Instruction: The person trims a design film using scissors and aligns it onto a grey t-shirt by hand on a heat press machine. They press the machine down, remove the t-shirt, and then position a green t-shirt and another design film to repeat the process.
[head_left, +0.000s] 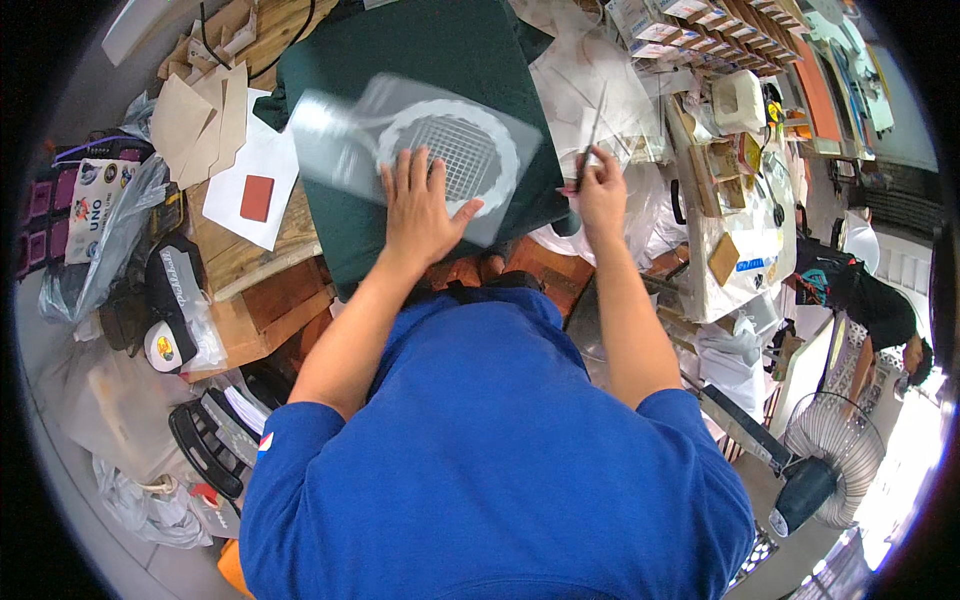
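A dark green T-shirt [330, 70] lies spread out in front of me. On it is a clear plastic film [380, 100] printed with a white ring and grid design [458, 160]. My left hand [422, 205] rests flat on the film's lower edge, fingers spread over the print. At the shirt's right edge, my right hand [600, 192] is closed round a slim pointed metal blade with a dark handle [594, 125], its tip upward. The fingers partly hide the handle, so whether it is scissors or a knife is unclear. The film's left end looks blurred and shiny.
White paper with a reddish-brown square [257, 198] and brown card pieces [205, 125] lie left on the wooden table [265, 265]. Clear plastic sheeting [570, 60] spreads to the right. Beyond it stand a cluttered side bench [700, 265], a fan [835, 460] and another person [870, 300].
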